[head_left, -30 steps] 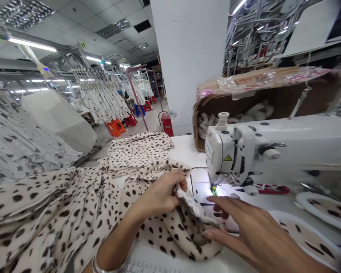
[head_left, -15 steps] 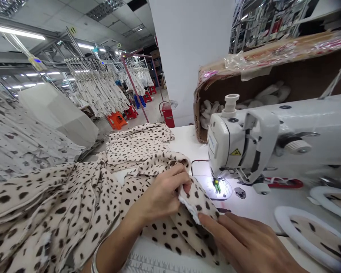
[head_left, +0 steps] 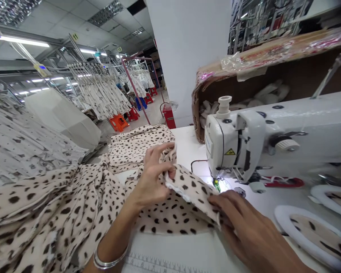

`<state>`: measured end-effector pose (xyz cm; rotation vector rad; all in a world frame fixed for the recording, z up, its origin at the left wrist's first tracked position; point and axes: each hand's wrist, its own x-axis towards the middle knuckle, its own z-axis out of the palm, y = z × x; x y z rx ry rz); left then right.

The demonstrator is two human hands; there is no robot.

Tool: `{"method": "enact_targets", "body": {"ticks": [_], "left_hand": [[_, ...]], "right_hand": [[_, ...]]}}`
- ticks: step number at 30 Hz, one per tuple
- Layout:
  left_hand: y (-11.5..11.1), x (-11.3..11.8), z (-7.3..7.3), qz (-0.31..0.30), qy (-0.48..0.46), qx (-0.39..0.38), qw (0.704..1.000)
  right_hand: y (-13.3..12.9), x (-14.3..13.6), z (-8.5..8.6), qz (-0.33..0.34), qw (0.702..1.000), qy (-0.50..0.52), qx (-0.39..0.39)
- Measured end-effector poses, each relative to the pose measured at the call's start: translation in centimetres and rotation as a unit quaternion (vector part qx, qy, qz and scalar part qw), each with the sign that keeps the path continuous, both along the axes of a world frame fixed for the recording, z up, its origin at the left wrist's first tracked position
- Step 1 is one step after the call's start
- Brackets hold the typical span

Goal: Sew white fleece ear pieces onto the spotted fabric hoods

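Counting from the middle of the view: two hands, the left hand (head_left: 155,180) at seven o'clock and the right hand (head_left: 241,220) at four; one sewing machine (head_left: 275,140) at three, bearing one triangular warning label (head_left: 230,152); one cardboard box (head_left: 197,98) at two; two white-rimmed oval pieces (head_left: 315,236) toward four; one ruler scale (head_left: 159,264) at six; one orange stool (head_left: 119,123) at nine; one blue stool (head_left: 141,103) at ten; two yellow number signs (head_left: 75,36) between ten and eleven. The overlapping spotted cloths (head_left: 93,189) cannot be counted.
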<state>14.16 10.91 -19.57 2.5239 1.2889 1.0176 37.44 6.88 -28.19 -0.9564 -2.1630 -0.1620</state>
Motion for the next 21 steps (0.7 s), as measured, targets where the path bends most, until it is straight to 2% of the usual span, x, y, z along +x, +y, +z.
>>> {"method": "enact_targets", "body": {"ticks": [4, 6, 8, 12, 15, 18, 21], "left_hand": [[-0.6, -0.8, 1.3, -0.058, -0.094, -0.092, 0.99], [-1.1, -0.7, 1.5, -0.033, -0.144, -0.112, 0.983], [-1.5, -0.5, 1.5, 0.011, -0.147, -0.083, 0.986], [-1.3, -0.3, 1.5, 0.058, -0.06, 0.016, 0.996], [0.1, -0.6, 2.0, 0.12, 0.025, 0.072, 0.99], [1.8, -0.9, 2.8, 0.175, 0.105, 0.075, 0.976], [2.2, -0.4, 3.7, 0.176, 0.174, 0.054, 0.967]], "right_hand": [[0.4, 0.0, -0.2, -0.031, 0.998, 0.041, -0.04], [-0.2, -0.4, -0.3, -0.022, 0.997, 0.068, -0.005], [-1.2, -1.5, -0.6, 0.025, 0.994, 0.084, 0.06], [-2.8, -4.3, -1.4, 0.162, 0.979, 0.035, 0.115], [-3.0, -5.1, -1.9, 0.229, 0.97, -0.014, 0.084], [-3.0, -4.7, -1.7, 0.241, 0.969, -0.009, 0.042], [-2.8, -4.5, -0.9, 0.235, 0.97, -0.007, 0.068]]}}
